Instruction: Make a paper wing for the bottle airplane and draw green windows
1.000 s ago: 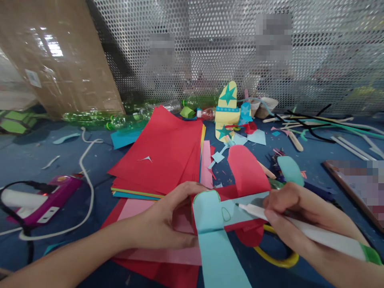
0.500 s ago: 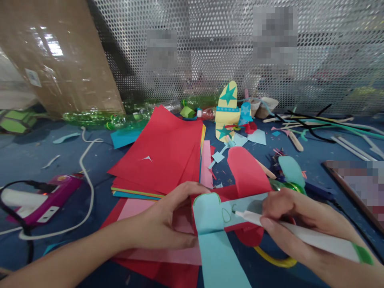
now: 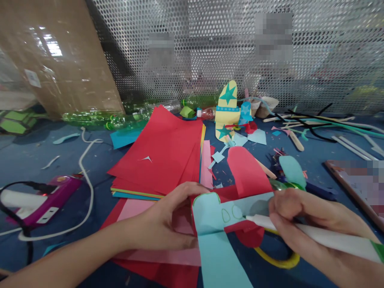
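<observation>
My left hand pinches the left edge of a light blue paper cut-out and holds it down on red and pink sheets. My right hand grips a white marker with a green cap end; its tip rests on the blue cut-out, beside two small green ovals drawn there. A red rounded paper shape stands up just behind the cut-out. Yellow-handled scissors lie partly under my right hand.
A stack of red and coloured paper lies ahead. A purple glue gun with white cable sits at left. A yellow paper rocket with teal stars, plastic bottles, sticks and paper scraps crowd the back. Cardboard leans on perforated metal.
The marker tip has moved a little right on the blue cut-out, and a second green oval now stands beside the first. My left hand has kept its hold.
</observation>
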### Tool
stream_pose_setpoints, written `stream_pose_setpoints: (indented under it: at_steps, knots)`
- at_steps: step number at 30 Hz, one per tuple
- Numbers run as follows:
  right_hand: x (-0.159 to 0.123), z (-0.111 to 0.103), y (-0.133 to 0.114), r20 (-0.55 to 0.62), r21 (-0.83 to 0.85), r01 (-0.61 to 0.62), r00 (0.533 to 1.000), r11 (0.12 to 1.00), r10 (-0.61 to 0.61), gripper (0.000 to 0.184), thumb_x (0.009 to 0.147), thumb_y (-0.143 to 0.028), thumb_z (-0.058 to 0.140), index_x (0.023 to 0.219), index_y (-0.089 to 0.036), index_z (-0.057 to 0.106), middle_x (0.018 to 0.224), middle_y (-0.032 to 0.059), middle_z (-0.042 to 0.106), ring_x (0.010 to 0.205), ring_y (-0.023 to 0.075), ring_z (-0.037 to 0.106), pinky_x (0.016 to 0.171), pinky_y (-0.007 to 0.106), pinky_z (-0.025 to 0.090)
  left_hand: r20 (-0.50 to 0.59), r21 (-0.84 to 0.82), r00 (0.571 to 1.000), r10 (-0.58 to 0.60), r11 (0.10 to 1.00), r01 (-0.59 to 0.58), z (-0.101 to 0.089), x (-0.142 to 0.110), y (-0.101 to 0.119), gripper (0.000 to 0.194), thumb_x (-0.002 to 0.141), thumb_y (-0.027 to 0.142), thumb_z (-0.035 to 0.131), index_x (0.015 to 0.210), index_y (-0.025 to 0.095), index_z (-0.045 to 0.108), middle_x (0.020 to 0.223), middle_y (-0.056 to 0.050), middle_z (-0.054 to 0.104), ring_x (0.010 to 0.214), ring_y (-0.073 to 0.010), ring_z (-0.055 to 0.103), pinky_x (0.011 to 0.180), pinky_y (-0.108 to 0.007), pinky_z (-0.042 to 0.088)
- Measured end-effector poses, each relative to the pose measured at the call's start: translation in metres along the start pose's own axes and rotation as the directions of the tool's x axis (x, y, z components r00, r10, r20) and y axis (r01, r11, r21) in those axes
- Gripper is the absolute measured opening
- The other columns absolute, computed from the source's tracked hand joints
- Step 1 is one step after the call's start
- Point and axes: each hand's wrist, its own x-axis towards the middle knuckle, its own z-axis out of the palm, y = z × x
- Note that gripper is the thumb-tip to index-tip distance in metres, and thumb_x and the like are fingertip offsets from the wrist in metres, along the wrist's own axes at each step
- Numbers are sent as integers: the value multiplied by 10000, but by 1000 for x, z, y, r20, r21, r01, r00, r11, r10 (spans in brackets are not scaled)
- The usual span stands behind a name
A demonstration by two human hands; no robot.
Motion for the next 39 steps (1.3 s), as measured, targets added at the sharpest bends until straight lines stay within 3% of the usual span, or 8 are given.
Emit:
stream_pose_setpoints:
  at_steps: [12, 16, 23, 29, 33, 37, 39]
  knots:
    - [4, -1, 3, -25, -11, -47, 999, 999, 47, 228, 917, -286, 539, 693, -275, 501, 568, -50, 580, 478, 148, 528, 406, 217, 462, -24, 58, 999, 29, 998, -27, 1, -1, 1, 701, 745, 63, 757, 1346, 300, 483, 1288, -27, 590, 1199, -244, 591, 1022, -327, 485]
    - [6, 0, -1, -35, 2, -25, 999, 1000, 25, 217, 908, -289, 557, 693, -277, 533, 566, -53, 588, 462, 145, 526, 390, 218, 455, -15, 37, 999, 33, 999, -32, 1, 0, 1, 681, 741, 67, 764, 1308, 325, 489, 1226, 0, 596, 1113, -213, 622, 954, -294, 518]
    - [7, 0, -5, -23, 121, -41, 999, 992, 44, 207, 877, -313, 627, 678, -277, 582, 536, -56, 614, 417, 134, 540, 362, 209, 443, -11, -32, 1000, -29, 999, 28, 2, -1, 1, 613, 752, 79, 768, 1271, 277, 507, 1207, -45, 604, 1079, -221, 635, 908, -322, 541]
    - [7, -11, -9, -220, 312, -155, 948, 938, 230, 279, 928, -397, 609, 679, -277, 565, 513, -53, 559, 459, 126, 515, 425, 217, 425, -11, -79, 998, -67, 995, 66, 3, 0, 1, 616, 755, 89, 759, 1290, 264, 508, 1216, -64, 621, 1082, -228, 647, 908, -330, 541]
    - [11, -23, -2, -83, 279, -144, 981, 949, 174, 263, 936, -383, 615, 709, -275, 536, 507, -45, 563, 450, 129, 504, 416, 222, 409, -16, -84, 998, -66, 994, 64, 3, 0, 1, 601, 758, 107, 765, 1281, 280, 524, 1253, -51, 617, 1169, -244, 614, 991, -363, 504]
    - [12, -25, 0, -110, 207, -200, 968, 958, 226, 276, 897, -301, 568, 639, -269, 477, 516, -44, 485, 466, 148, 430, 435, 277, 332, -29, -105, 999, -40, 994, 37, 4, 1, -1, 628, 738, 127, 784, 1278, 311, 521, 1216, -40, 627, 1122, -245, 641, 943, -353, 536]
    - [13, -23, -1, -66, 183, -188, 977, 965, 203, 282, 894, -280, 542, 623, -269, 467, 508, -43, 471, 452, 148, 429, 431, 279, 330, -25, -108, 999, -24, 994, 21, 4, 1, -1, 640, 742, 117, 778, 1284, 324, 507, 1208, -41, 626, 1107, -239, 650, 920, -335, 550]
